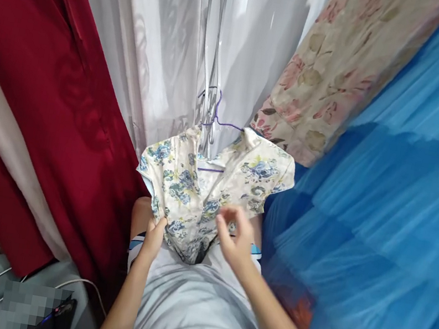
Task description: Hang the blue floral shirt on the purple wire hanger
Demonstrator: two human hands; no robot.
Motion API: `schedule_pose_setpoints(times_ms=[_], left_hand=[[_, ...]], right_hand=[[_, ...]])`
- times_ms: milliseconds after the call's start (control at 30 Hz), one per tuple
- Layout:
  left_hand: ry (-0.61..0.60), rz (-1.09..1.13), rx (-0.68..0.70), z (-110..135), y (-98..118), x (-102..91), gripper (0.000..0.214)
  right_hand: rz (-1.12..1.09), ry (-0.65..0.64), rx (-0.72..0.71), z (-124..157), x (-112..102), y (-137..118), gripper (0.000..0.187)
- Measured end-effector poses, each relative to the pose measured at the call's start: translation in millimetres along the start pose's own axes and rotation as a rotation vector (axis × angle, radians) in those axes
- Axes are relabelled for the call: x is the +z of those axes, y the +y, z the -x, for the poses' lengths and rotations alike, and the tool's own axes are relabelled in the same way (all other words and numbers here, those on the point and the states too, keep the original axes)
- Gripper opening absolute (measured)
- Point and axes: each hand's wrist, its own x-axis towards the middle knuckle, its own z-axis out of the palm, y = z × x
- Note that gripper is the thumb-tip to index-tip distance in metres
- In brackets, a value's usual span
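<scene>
Front and centre: a short-sleeved cream cloth blouse with a blue floral print (183,181), front upward, neckline away from the body, probably laid so its opening is within reach
Inside its shoulders: a thin purple hanger (228,125), likely keeping them spread; what bears its hook, I cannot tell
Left hand (154,238): closed at the blouse's side edge, thumb on top, fingers hidden, seemingly steadying the cloth
Right hand (236,240): blurred, half-curled, thumb apart from fingers, apparently holding nothing; over the blouse's front, contact unclear
Flanking: long deep-red cloth (61,76) and layered blue tulle (385,203)
</scene>
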Motion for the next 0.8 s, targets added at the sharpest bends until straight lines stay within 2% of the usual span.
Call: schedule_pose_setpoints(times_ms=[33,100,167,267,367,533,600,700,733,767,800], left_hand=[[-0.020,-0.012,0.017,6,2,0.3,0.031],[-0.052,-0.022,0.027,18,4,2.5,0.033],[-0.069,-0.035,0.009,29,7,5.6,0.032],[-0.066,-0.031,0.008,40,12,10.1,0.032],[-0.044,0.009,0.035,47,17,13.8,0.034],[-0.043,-0.010,0.016,50,16,12.4,0.033],[0.037,-0.088,0.125,45,19,7.6,0.035],[0.298,-0.293,0.515,38,29,5.2,0.046],[0.322,-0.360,0.642,38,31,8.2,0.048],[0.277,-0.423,0.732,39,34,13.5,0.045],[0.175,-0.471,0.782,41,34,20.9,0.038]], right_hand=[[-0.079,-0.093,0.130,15,20,5,0.022],[-0.177,-0.203,0.275,30,48,12,0.027],[-0.245,-0.253,0.299,29,59,17,0.031],[-0.283,-0.235,0.274,14,53,19,0.033],[-0.221,-0.181,0.300,2,42,18,0.029],[-0.203,-0.275,0.243,-6,38,18,0.022],[-0.230,-0.299,0.264,-3,38,18,0.026],[-0.326,-0.338,0.338,7,34,16,0.030],[-0.363,-0.357,0.354,12,31,14,0.031],[-0.396,-0.373,0.363,15,29,11,0.031],[-0.423,-0.383,0.369,19,26,9,0.032]])
